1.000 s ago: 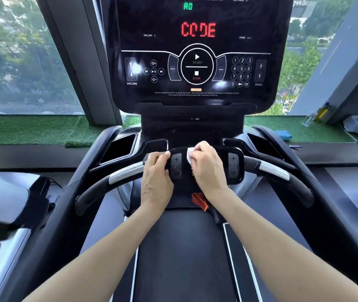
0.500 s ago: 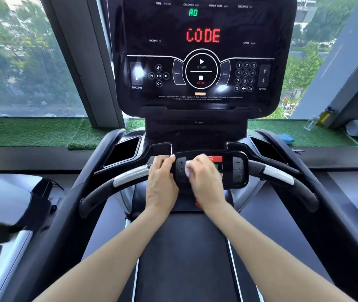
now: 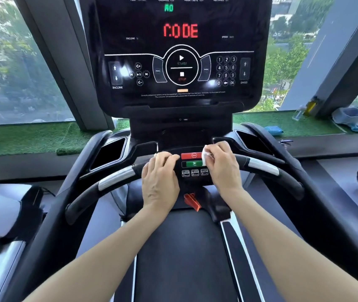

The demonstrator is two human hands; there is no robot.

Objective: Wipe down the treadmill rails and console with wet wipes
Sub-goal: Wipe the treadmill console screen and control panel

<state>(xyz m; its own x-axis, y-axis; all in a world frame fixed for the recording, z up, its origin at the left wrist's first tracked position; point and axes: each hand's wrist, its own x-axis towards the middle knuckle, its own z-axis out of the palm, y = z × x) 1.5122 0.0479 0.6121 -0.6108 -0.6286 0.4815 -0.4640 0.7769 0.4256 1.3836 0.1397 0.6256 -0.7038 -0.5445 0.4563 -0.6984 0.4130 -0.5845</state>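
Observation:
The black treadmill console (image 3: pixel 181 62) fills the upper middle, lit with red "CODE". Below it a curved handlebar (image 3: pixel 117 182) carries a small control panel (image 3: pixel 193 168) with a red and a green button. My right hand (image 3: pixel 223 168) pinches a white wet wipe (image 3: pixel 204 158) and presses it on the panel's right side. My left hand (image 3: pixel 160 177) rests curled over the panel's left end, covering its buttons. The black side rails (image 3: pixel 317 205) run down both sides.
An orange safety clip (image 3: pixel 192 201) hangs under the panel above the dark belt (image 3: pixel 180 258). On the green turf sill (image 3: pixel 21 138) at right lie a blue cloth (image 3: pixel 272 129), a clear tub (image 3: pixel 347 115) and a bottle (image 3: pixel 309 106). Another machine (image 3: pixel 1 214) stands left.
My right hand has slid the wipe from the panel's left-middle to its right side, uncovering the red and green buttons. My left hand stays on the panel's left end.

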